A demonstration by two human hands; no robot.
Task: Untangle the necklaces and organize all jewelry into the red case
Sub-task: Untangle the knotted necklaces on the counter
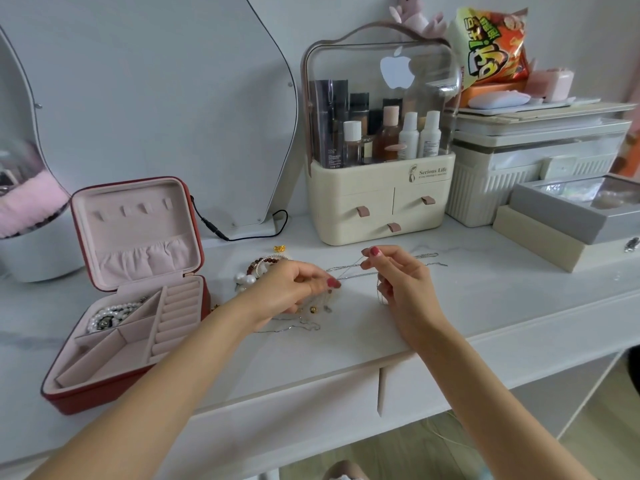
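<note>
The red case point(69, 396) lies open at the left of the white table, its pink lid upright. A pearl necklace point(110, 313) sits in its back-left compartment. My left hand point(294, 285) and my right hand point(398, 275) each pinch thin silver chains point(353, 271) stretched between them just above the table. More silver chain point(294, 329) trails on the table under my left hand. A brown bead bracelet point(259, 263), pearl pieces point(244, 280) and a small gold piece point(280, 248) lie behind my left hand.
A cream cosmetics organizer point(377, 202) with a clear dome stands behind the hands. White storage boxes point(519, 168) and a grey box point(571, 213) fill the right. A mirror point(156, 98) with a black cable point(242, 233) stands behind the case.
</note>
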